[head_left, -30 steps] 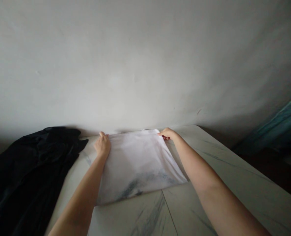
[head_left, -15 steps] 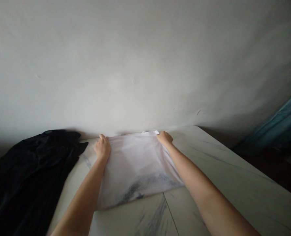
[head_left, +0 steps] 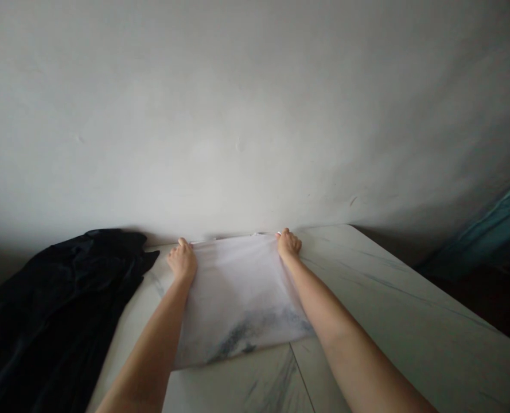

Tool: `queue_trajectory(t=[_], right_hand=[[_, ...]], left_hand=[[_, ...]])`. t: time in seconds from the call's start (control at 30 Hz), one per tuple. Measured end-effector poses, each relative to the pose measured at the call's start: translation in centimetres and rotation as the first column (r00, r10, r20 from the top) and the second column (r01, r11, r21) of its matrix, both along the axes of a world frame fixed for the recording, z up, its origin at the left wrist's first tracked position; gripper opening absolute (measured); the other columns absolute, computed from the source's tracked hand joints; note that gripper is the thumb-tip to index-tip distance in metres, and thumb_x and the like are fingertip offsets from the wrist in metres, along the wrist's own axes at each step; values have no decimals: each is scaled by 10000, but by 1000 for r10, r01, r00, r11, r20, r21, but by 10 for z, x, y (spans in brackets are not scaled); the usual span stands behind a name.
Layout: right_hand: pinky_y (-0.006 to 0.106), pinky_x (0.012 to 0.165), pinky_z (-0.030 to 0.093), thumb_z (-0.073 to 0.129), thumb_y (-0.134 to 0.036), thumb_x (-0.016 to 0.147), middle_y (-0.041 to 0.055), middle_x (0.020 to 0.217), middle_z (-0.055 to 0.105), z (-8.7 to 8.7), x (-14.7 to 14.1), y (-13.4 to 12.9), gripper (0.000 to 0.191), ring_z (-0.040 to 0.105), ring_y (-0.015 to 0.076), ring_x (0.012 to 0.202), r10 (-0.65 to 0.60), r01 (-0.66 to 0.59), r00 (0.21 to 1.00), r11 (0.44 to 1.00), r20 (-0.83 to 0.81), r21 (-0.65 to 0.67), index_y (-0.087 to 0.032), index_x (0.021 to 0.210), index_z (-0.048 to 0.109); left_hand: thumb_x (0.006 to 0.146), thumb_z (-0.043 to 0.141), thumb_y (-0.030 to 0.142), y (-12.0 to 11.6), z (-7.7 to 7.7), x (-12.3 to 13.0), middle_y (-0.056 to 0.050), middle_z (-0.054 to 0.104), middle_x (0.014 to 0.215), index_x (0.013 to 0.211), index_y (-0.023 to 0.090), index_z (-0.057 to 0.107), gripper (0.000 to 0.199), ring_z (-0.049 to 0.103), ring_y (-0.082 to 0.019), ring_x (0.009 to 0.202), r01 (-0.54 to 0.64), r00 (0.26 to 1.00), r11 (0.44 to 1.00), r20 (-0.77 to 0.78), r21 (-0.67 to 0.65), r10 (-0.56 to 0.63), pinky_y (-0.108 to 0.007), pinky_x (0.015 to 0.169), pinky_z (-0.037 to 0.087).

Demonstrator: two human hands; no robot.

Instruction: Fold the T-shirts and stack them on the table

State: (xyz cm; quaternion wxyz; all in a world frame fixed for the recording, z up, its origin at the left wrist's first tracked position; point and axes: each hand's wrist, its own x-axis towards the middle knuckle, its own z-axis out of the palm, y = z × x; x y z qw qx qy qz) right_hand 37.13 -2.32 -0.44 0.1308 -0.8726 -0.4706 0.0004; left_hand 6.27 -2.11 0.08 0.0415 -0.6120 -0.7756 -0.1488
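Observation:
A white cloth with a grey smudged pattern along its near part is stretched over the marble-patterned table, its kind of garment not plain to see. At its far left corner my left hand is closed, pinching the fabric. My right hand grips the far right corner, fingers curled and knuckles up. Between the two hands the far edge runs nearly straight, close to the wall. The near edge lies across the table, slanting a little.
Dark, crumpled fabric covers the table's left side. The marble-patterned tabletop extends to the right, with a seam near the front. A pale wall rises behind. Blue-green material hangs at the far right.
My right hand has turned more upright and the white corner that stuck out beside it is now mostly tucked in its grip. The cloth's right side has drawn slightly inward.

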Motion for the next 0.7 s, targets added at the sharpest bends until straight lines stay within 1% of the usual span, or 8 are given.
queue_trajectory(t=[0.1,0.17,0.27,0.33,0.4,0.47,0.53,0.7], right_hand=[[355,896,442,405,-276,996,226,1219,615,9,-5,-3,335,606,270,1120,-32,31,999,998,24,52,-117,1235,577],[390,945,418,392,-226,982,239,1297,563,15,-15,-11,352,556,291,1182,14,-21,997,995,75,96,-130,1269,573],[449,1068,322,394,-281,985,189,1460,452,14,-43,-31,417,422,303,1327,293,-313,942,943,164,112,-186,1372,516],[477,1129,242,380,-398,997,111,1566,330,5,-64,-44,473,304,286,1418,514,-528,843,848,161,56,-260,1445,444],[488,1161,186,336,-495,1000,68,1613,228,-5,-75,-53,544,217,264,1465,636,-638,765,770,102,-12,-288,1503,352],[469,1181,154,300,-530,1002,74,1622,188,-12,-69,-55,607,172,246,1483,658,-655,751,752,46,-71,-246,1539,275],[427,1193,136,289,-518,1009,75,1620,186,-14,-46,-53,613,142,232,1490,630,-623,776,774,31,-114,-219,1543,266],[374,1188,164,279,-461,1019,55,1626,158,-6,15,-45,574,171,204,1484,515,-502,857,846,28,-181,-238,1547,249]], left_hand=[[960,299,245,-4,6,1,-201,653,1125,1171,106,561,364,578,-326,1080,-12,998,996,-58,91,17,-406,861,432],[948,282,182,-10,10,7,-197,631,1186,1184,128,579,384,542,-325,1133,47,991,988,-130,145,-28,-427,920,407],[936,299,154,-23,6,28,-181,611,1270,1242,139,586,420,502,-316,1221,197,969,971,-179,135,-171,-465,1043,333],[947,339,219,-32,-3,46,-167,536,1405,1344,140,531,448,441,-308,1318,327,937,941,-158,85,-311,-482,1119,268],[964,352,295,-36,-14,57,-152,417,1518,1440,134,439,510,353,-290,1407,446,889,895,-119,7,-442,-472,1164,223],[979,340,349,-35,-23,53,-134,345,1562,1483,141,382,547,288,-275,1451,501,859,863,-87,-60,-505,-457,1178,218],[983,342,401,-29,-27,33,-118,323,1573,1496,171,367,562,262,-270,1463,506,855,858,-79,-89,-512,-456,1178,232],[986,317,443,-17,-18,-22,-120,281,1588,1514,187,325,587,218,-250,1479,449,882,882,-84,-142,-463,-455,1183,221]])
